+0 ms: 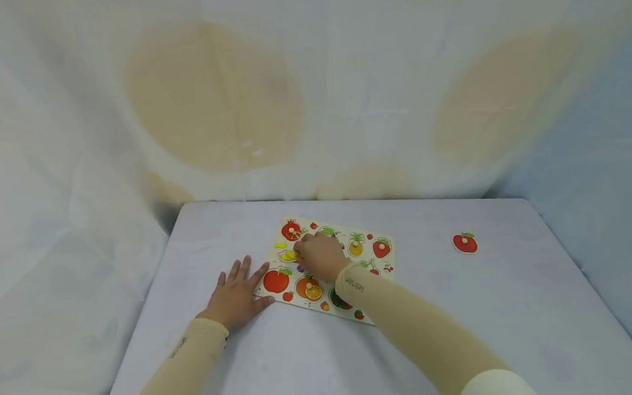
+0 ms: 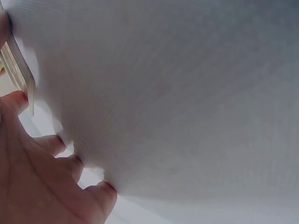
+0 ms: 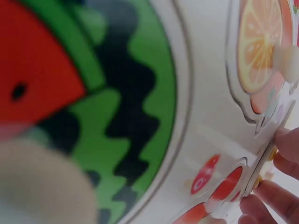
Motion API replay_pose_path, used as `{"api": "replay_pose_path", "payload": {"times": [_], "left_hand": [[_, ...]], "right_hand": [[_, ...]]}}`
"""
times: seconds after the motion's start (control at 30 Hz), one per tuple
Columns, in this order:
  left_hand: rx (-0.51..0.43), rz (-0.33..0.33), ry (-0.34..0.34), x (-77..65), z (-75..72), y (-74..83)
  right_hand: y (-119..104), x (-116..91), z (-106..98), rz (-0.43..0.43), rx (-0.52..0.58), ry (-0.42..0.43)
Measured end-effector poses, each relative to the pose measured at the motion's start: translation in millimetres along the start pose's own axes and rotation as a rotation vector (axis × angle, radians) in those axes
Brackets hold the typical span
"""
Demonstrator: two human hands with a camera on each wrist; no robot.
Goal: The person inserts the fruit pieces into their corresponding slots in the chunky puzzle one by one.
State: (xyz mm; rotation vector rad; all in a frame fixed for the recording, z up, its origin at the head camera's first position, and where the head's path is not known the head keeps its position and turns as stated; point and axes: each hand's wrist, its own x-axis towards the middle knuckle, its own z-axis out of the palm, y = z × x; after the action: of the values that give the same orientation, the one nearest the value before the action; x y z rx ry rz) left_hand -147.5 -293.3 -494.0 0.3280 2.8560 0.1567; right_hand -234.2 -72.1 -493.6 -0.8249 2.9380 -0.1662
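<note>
A wooden fruit puzzle board (image 1: 340, 229) lies at an angle on the table. Over its left part, my right hand (image 1: 322, 257) pinches a thin banana puzzle piece (image 1: 290, 256) by its edges. The right wrist view shows that piece tilted above the board, with fingertips (image 3: 286, 144) along its edge. My left hand (image 1: 235, 300) lies palm down with fingers spread, its thumb and forefinger against the board's left edge. A red apple picture (image 1: 275, 280) shows on the board near that hand. The right hand and forearm cover the board's middle.
A loose red apple piece (image 1: 465, 243) lies on the table (image 1: 522, 305) to the right of the board. Orange (image 1: 309, 289), pineapple (image 1: 355, 246), strawberry (image 1: 382, 248) and pomegranate (image 1: 291, 230) pieces sit on the board. A pale cloth backdrop (image 1: 342, 98) hangs behind the table.
</note>
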Motion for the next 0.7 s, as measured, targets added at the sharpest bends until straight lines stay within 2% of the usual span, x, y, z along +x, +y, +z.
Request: {"api": "replay_pose_path", "payload": {"times": [0.23,0.57,0.7], "left_hand": [[0.004,-0.001,-0.008,0.9,0.1,-1.6],[0.002,-0.004,-0.015,-2.3,-7.4,2.9],[-0.002,-0.007,-0.016,-3.1,-8.8,4.6]], "right_hand": [[-7.2,0.9,-0.9,0.025,-0.032,-0.031],[-8.6,-1.8,-8.7,0.048,0.025,-0.023],[-7.3,0.2,-8.4,0.041,0.016,-0.027]]}}
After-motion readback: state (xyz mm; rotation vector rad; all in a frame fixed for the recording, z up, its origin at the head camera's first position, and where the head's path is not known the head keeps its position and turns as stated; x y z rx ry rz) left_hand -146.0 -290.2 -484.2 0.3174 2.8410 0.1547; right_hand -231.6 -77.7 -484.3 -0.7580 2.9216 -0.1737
